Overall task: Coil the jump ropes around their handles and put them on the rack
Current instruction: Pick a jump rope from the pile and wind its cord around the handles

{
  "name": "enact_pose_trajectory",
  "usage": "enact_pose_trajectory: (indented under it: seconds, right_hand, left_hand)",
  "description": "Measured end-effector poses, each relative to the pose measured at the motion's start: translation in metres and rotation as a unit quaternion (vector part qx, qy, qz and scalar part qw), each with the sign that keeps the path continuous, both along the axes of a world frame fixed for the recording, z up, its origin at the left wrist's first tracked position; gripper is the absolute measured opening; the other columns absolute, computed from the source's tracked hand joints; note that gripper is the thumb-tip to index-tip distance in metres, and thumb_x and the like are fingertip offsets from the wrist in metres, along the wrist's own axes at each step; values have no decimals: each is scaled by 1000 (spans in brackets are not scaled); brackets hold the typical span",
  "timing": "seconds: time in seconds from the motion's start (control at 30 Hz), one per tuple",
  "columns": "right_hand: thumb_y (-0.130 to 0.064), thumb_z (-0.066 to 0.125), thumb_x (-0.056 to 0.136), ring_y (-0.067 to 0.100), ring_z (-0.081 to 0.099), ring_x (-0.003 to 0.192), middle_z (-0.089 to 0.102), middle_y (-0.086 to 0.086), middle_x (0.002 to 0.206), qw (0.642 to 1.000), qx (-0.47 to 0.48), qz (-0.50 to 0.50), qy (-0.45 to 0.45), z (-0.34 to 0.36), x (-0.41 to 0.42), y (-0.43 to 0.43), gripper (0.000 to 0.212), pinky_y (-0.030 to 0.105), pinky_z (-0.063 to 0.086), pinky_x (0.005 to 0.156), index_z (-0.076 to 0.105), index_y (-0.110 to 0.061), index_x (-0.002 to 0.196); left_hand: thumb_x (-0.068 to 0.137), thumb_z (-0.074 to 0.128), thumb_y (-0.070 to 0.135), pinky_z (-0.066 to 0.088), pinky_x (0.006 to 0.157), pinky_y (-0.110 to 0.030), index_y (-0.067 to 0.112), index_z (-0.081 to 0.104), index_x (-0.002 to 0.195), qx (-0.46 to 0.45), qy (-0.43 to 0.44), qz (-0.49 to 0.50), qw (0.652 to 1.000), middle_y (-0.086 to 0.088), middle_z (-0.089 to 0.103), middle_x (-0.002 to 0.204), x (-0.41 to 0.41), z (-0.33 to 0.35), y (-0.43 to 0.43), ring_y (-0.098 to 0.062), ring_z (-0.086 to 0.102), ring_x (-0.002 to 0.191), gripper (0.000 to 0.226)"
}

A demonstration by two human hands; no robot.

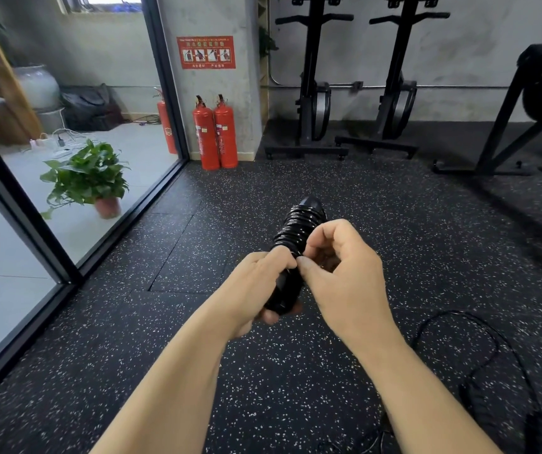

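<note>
Status: one jump rope (299, 234) approx. fully coiled round its paired handles (287, 290), held mid-frame above the speckled floor (295, 371). Cord turns sit tight over the far half; near half bare.

Grip: left hand (256, 286) wrapped round the near end of the handles, fingers pressed closed on them. Right hand (338, 267) thumb and forefinger pinched together at the last turn, prob. tucking the cord tail; tail itself too small to confirm.

Outstanding: a second rope (479, 348) lies loose on the floor, near right, uncoiled. Judged approx. half done at best, w/ storing not yet started.

Rack: none identifiable as the target in view; black equipment stands (312, 93) at far wall, no ropes on them.

Containers: potted plant (92, 178) left, behind glass, holds foliage. No others relevant.
</note>
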State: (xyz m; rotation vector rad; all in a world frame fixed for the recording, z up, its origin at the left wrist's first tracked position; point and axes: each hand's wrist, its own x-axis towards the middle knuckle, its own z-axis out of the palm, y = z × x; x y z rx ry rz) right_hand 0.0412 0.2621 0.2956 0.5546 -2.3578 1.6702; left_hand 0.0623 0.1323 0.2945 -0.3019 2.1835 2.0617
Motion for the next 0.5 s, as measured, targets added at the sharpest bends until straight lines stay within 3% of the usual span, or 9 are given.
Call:
enact_pose_trajectory:
  seconds: [0.17,0.3,0.4,0.5]
  right_hand:
    - [-8,66,82,4,53,74,56,-13,80,994,95,-27,47,0,1,-5,25,25,45,70,50,-26,85]
    - [-8,63,79,12,50,77,54,-11,82,981,142,-66,113,-2,0,-12,23,28,38,68,47,-24,84]
    - [-6,63,76,12,49,75,53,-10,80,977,134,-81,148,-2,0,-14,27,26,34,65,45,-24,83]
    - [-5,66,72,10,52,71,55,-13,75,986,85,-66,128,1,1,-11,29,28,42,65,49,-26,81]
  left_hand:
    - [95,43,15,20,39,-18,7,55,83,-6,1,4,1000,-1,51,57,1,1,0,-15,56,42,18]
    - [98,37,18,19,39,-16,14,49,64,5,9,20,1000,6,45,40,1,3,6,-8,43,30,36]
    - [99,36,19,21,40,-16,15,48,65,-5,22,12,1000,8,42,40,1,6,8,-6,39,29,36]
    - [99,37,22,22,41,-18,15,47,67,-1,23,12,1000,9,40,43,2,7,7,-6,40,33,34]
